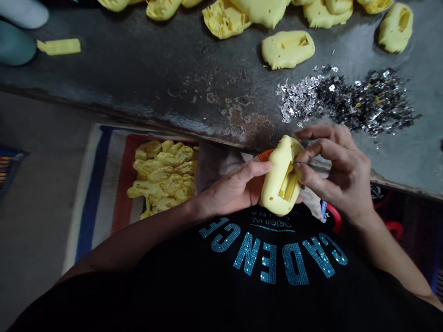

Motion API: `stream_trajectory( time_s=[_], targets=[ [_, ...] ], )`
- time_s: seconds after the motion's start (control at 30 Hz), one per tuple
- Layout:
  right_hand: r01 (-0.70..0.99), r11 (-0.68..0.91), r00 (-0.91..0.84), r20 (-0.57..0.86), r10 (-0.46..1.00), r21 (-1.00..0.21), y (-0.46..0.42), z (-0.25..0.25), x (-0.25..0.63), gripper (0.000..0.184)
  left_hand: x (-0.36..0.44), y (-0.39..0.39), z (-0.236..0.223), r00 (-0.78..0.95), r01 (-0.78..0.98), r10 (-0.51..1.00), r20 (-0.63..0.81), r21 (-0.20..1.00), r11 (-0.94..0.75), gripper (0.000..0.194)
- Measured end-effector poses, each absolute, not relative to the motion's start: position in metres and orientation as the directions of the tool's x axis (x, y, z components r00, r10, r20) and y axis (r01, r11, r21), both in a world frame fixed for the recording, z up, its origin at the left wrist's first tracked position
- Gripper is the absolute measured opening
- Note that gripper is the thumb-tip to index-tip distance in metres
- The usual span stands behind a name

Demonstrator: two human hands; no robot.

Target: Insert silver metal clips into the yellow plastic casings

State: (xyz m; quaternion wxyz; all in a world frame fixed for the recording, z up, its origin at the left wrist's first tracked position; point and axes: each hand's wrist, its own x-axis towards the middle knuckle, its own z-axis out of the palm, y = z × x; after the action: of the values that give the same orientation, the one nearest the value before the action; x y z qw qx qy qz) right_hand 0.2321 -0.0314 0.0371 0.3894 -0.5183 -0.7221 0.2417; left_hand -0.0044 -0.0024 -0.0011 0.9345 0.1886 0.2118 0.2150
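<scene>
My left hand [238,186] is closed around a yellow plastic shell [278,173], its thumb on the near face. The shell is tilted upright and shows a long rectangular slot with ribs inside. At the upper end of that slot, my right hand [335,170] pinches something small and dark between thumb and forefinger; it is too small to name. The other right fingers are curled above. On the bench just beyond lies a pile of small shiny metal pieces [349,99].
Several yellow shells, one lying apart [288,49], line the far side of the grey bench [138,69]. A yellow strip [64,46] lies at left. Below the bench edge, more yellow shells [166,170] fill a striped sack [88,193].
</scene>
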Motion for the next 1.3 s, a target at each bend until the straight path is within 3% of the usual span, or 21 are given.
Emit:
stream_trajectory(
  time_s=[0.17, 0.3, 0.47, 0.57, 0.63, 0.77, 0.87, 1.1, 1.3],
  targets=[
    [0.613, 0.370, -0.181, 0.332, 0.926, -0.697, -0.036, 0.041, 0.233, 0.005, -0.004, -0.002, -0.004, 0.813, -0.305, 0.478, -0.333, 0.456, 0.836, 0.082],
    [0.610, 0.358, -0.123, 0.362, 0.924, -0.706, -0.043, 0.039, 0.235, 0.012, -0.007, 0.002, -0.005, 0.854, -0.271, 0.424, -0.301, 0.438, 0.857, 0.093],
    [0.491, 0.335, -0.144, 0.304, 0.942, -0.804, -0.029, 0.034, 0.247, 0.022, -0.008, 0.001, -0.005, 0.873, -0.258, 0.416, -0.255, 0.482, 0.837, 0.094],
    [0.452, 0.299, -0.270, 0.191, 0.944, -0.840, -0.015, 0.036, 0.251, 0.043, -0.011, -0.005, -0.002, 0.775, -0.282, 0.543, -0.323, 0.592, 0.755, 0.084],
    [0.466, 0.316, -0.307, 0.184, 0.934, -0.826, -0.010, 0.037, 0.248, 0.044, -0.014, -0.009, 0.002, 0.685, -0.264, 0.628, -0.370, 0.678, 0.686, 0.081],
    [0.500, 0.397, -0.260, 0.304, 0.916, -0.770, -0.012, 0.035, 0.231, 0.039, -0.030, -0.017, 0.009, 0.614, -0.197, 0.699, -0.367, 0.786, 0.586, 0.089],
    [0.506, 0.473, -0.246, 0.405, 0.881, -0.721, -0.011, 0.029, 0.217, 0.038, -0.046, -0.021, 0.007, 0.567, -0.132, 0.746, -0.349, 0.855, 0.501, 0.084],
    [0.549, 0.581, -0.327, 0.485, 0.811, -0.602, 0.005, 0.029, 0.189, 0.044, -0.064, -0.014, -0.017, 0.331, -0.150, 0.884, -0.329, 0.907, 0.393, 0.063],
    [0.598, 0.612, -0.545, 0.297, 0.784, -0.517, 0.068, 0.031, 0.191, 0.046, -0.108, -0.020, -0.048, 0.138, -0.230, 0.907, -0.399, 0.877, 0.421, 0.068]
  ],
)
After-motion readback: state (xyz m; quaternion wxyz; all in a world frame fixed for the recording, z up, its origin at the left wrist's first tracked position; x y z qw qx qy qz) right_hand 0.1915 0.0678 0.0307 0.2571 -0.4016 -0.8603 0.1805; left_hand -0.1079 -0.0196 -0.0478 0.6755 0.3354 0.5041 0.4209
